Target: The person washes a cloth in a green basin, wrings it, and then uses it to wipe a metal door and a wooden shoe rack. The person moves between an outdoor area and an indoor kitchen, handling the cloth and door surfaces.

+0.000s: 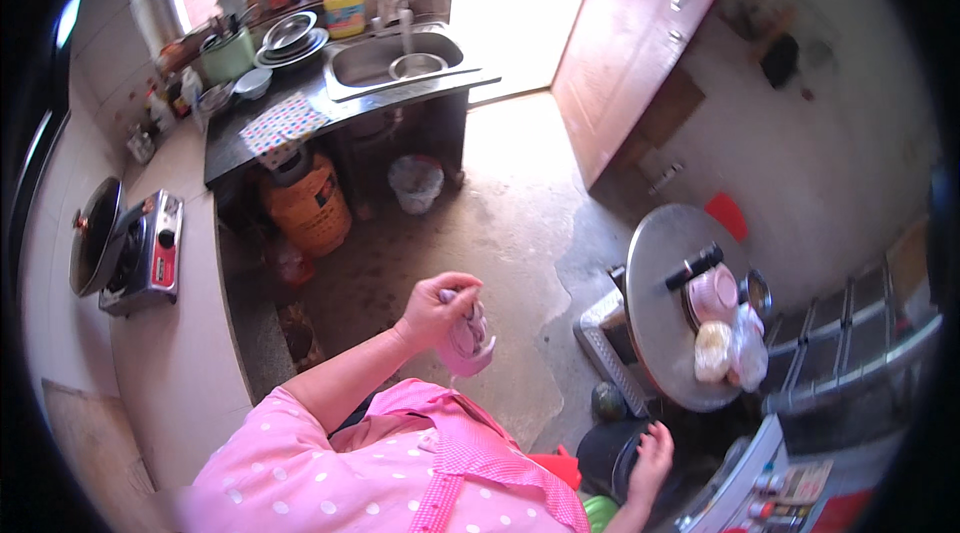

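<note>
My left hand [444, 308] is raised in front of my chest, its fingers closed on a small pink item [465, 356]. The item looks like plastic, with pale purple pieces at its top; its exact kind is unclear. My right hand [651, 458] is low on the right with its fingers apart, and nothing shows in it. Close behind that hand stands a dark round bin or bucket [600, 450]. A dark green round object [607, 402] sits on the floor just beyond it.
A round metal table [660, 240] carries a pink basket [712, 293], a black cylinder [694, 267] and plastic bags [747, 353]. To the left, a portable gas stove [154, 255] stands on the counter [180, 353]. Ahead are a sink [360, 67], an orange gas cylinder [311, 210] and an open door [637, 30].
</note>
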